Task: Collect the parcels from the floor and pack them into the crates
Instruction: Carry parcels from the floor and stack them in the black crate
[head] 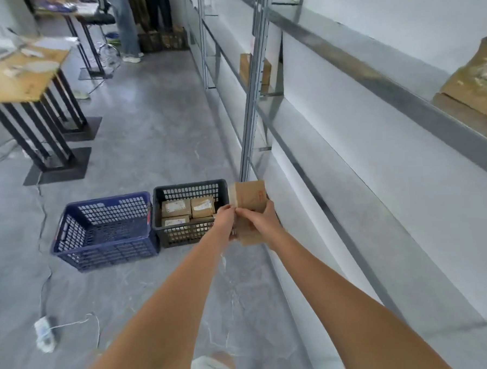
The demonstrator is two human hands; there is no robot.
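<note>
I hold brown cardboard parcels point(248, 196) out in front of me with both arms stretched forward, just right of the black crate point(192, 232). My left hand point(226, 217) grips their left side and my right hand point(259, 218) grips the front and right side. A second parcel shows below my hands. The black crate stands on the floor and holds several taped parcels point(176, 208). To its left stands a blue crate point(104, 242) with nothing visible inside.
A metal shelving rack point(250, 99) runs along the right wall, with cardboard parcels point(474, 84) on an upper shelf. Wooden tables on black legs point(20, 86) stand at left. A power strip and cable point(45, 333) lie on the floor. A person's legs point(128, 26) stand far back near more crates.
</note>
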